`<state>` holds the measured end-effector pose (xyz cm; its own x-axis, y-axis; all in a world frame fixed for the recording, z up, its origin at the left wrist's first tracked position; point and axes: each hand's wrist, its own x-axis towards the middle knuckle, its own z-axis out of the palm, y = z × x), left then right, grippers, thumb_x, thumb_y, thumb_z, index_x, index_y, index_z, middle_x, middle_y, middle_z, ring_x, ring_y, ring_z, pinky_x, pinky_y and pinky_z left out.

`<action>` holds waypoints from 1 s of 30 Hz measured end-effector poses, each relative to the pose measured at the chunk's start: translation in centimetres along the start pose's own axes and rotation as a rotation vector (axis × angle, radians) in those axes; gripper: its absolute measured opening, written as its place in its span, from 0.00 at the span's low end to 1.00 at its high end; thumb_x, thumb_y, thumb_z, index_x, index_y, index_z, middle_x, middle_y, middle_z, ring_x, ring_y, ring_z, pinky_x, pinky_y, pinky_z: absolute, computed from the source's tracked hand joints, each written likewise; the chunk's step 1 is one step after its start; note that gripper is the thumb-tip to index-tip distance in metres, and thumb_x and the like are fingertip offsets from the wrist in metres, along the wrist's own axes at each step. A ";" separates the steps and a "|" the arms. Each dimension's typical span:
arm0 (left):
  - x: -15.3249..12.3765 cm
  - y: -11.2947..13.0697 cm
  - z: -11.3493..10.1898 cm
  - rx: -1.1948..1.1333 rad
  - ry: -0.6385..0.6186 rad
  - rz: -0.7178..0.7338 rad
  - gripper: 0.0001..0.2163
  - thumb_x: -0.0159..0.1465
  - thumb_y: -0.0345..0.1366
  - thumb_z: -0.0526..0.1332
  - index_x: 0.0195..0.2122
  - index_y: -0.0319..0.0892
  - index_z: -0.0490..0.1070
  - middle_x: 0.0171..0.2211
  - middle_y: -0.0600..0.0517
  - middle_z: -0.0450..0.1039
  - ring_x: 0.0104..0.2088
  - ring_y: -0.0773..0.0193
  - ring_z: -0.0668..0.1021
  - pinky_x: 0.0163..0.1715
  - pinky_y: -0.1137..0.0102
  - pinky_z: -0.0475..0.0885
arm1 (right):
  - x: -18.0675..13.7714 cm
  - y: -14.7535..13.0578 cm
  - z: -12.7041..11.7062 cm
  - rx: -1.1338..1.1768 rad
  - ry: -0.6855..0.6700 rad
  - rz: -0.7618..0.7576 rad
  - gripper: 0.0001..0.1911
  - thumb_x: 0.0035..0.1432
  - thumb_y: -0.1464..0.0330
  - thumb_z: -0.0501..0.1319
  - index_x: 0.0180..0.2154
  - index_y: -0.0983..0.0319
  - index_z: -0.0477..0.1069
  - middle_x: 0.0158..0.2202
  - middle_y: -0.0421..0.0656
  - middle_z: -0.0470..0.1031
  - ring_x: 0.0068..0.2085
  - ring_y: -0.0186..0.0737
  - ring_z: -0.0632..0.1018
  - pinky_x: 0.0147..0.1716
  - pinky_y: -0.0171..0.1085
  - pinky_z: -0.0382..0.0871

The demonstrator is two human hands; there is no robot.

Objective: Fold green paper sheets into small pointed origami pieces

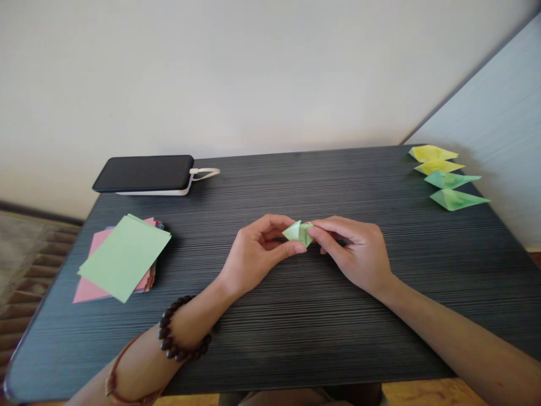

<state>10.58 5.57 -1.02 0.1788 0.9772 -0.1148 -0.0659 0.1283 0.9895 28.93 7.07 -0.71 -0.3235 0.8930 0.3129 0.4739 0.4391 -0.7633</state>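
Note:
Between both hands, above the middle of the dark table (270, 338), is a small folded piece of light green paper (299, 232). My left hand (262, 248) pinches its left side with thumb and fingers. My right hand (357, 248) grips its right side, thumb and forefinger pressed together on the edge. The paper has a pointed left end and a raised fold on top. Fingertips hide part of its right end and underside.
At left lies a stack of square paper sheets (124, 259), green over pink. Behind it a black phone (143, 173) rests on a white block with a cable (207, 171). Two yellow folded paper pieces (433, 153) and two green ones (459, 200) line the right back, near the wall (270, 73).

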 end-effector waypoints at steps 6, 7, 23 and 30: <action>0.2 0.1 0.1 -0.077 -0.014 -0.093 0.13 0.51 0.31 0.70 0.33 0.38 0.68 0.29 0.54 0.77 0.29 0.69 0.78 0.34 0.72 0.75 | -0.3 0.2 0.4 0.245 -0.042 0.183 0.08 0.57 0.63 0.62 0.34 0.60 0.76 0.27 0.39 0.77 0.24 0.31 0.74 0.24 0.32 0.68; 0.2 0.1 0.1 -0.081 -0.014 -0.098 0.12 0.51 0.31 0.70 0.33 0.37 0.68 0.28 0.54 0.76 0.28 0.69 0.78 0.32 0.73 0.74 | -0.3 0.2 0.5 0.287 -0.059 0.214 0.08 0.57 0.63 0.62 0.34 0.60 0.75 0.25 0.39 0.76 0.23 0.31 0.73 0.23 0.32 0.67; -0.1 0.5 0.2 0.069 -0.113 -0.223 0.13 0.53 0.35 0.69 0.36 0.38 0.68 0.26 0.53 0.78 0.27 0.65 0.79 0.32 0.70 0.74 | 0.0 0.2 0.7 0.286 -0.099 0.148 0.09 0.56 0.62 0.62 0.38 0.58 0.75 0.30 0.40 0.73 0.28 0.33 0.70 0.26 0.34 0.63; -0.3 0.4 0.5 0.131 -0.139 -0.235 0.19 0.52 0.35 0.69 0.41 0.43 0.62 0.25 0.56 0.76 0.26 0.65 0.78 0.28 0.72 0.72 | 0.0 0.1 0.4 0.280 -0.119 0.199 0.10 0.58 0.62 0.61 0.30 0.60 0.75 0.27 0.39 0.72 0.28 0.32 0.70 0.26 0.35 0.61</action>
<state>11.02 5.21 -0.54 0.3072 0.8895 -0.3383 0.1193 0.3167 0.9410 28.66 7.08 -1.07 -0.3488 0.9331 0.0874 0.2995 0.1993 -0.9330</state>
